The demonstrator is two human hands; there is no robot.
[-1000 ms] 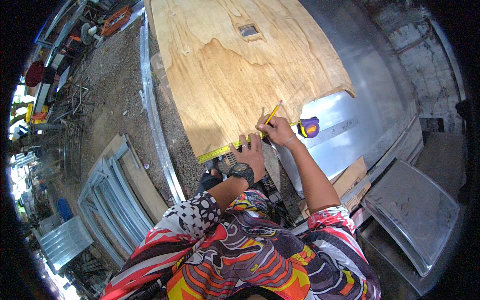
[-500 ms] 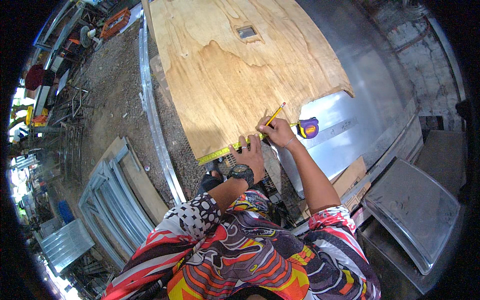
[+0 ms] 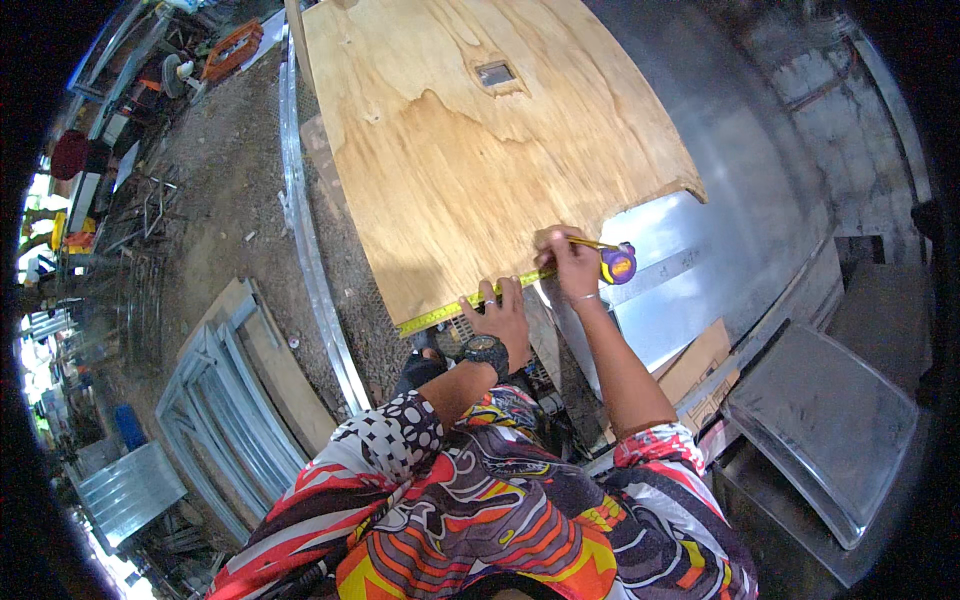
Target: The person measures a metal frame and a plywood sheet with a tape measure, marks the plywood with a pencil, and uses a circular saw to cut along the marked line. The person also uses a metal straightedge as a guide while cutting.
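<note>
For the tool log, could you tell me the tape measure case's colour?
Purple and yellow tape measure case, clearest in the head view.

An outdoor building yard is showing here: a plywood sheet (image 3: 480,150) is lying over metal sheeting (image 3: 700,230), with steel frames (image 3: 230,400) sitting on gravel.

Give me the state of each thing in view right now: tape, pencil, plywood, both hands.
Tape measure: blade pulled out, lying along the plywood's near edge; case at the right end.
Pencil: held in the right hand, lying low over the plywood.
Plywood: flat, a small rectangular hole near its far end.
Left hand: pressing the blade down.
Right hand: closed around the pencil.
</note>
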